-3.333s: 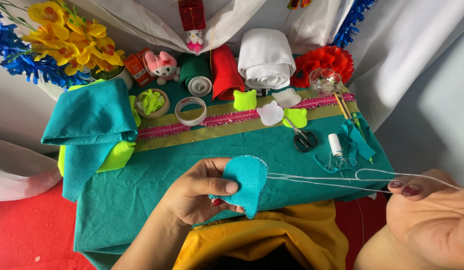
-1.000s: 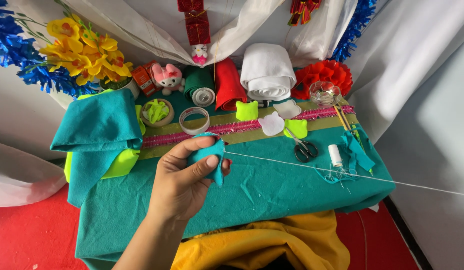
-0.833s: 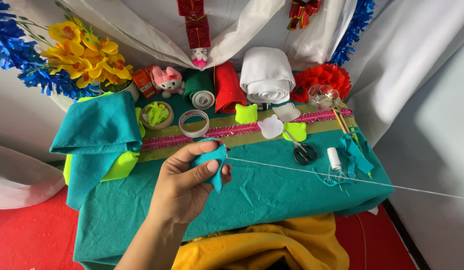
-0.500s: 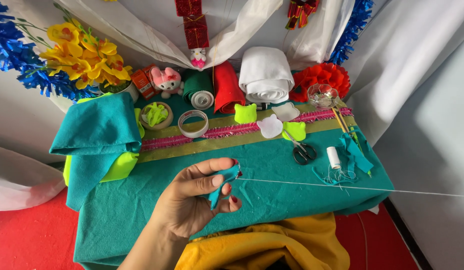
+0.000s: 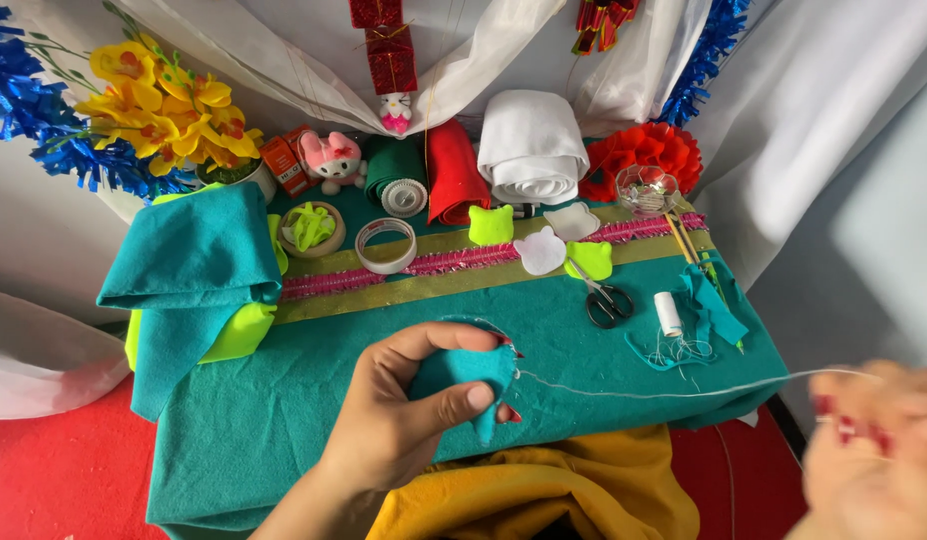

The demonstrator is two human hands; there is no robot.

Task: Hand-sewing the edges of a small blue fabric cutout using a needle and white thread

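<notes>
Hands at a sewing stitch, seen from above. Your left hand (image 5: 404, 420) rises from the lower centre of the frame, wrist bent, palm turned toward the tabletop (image 5: 314, 400). Its grip is pressed together on a small teal felt piece (image 5: 464, 375): the thumb lies across the front face, and the index finger curls over the top edge. The felt piece hangs just above the teal cloth, at centre frame, with its narrow tip pointing down.

A white thread (image 5: 664, 390) leaves the right edge of the felt piece and runs taut toward the lower right. Your right hand (image 5: 874, 450) sits there at the frame's edge, raised and heavily blurred. The thread ends at its fingers, but you cannot tell from this view how its grip is set.

Above the thread, right of centre, lie black-handled scissors (image 5: 609, 303) and a white thread spool (image 5: 669, 313), both well apart from your hands. A tape roll (image 5: 386, 245) lies above your left hand, near the pink trim band. Folded teal fabric (image 5: 199, 270) covers the left part of the tabletop. Yellow cloth (image 5: 544, 500) lies bunched at the bottom edge, below the left hand.
</notes>
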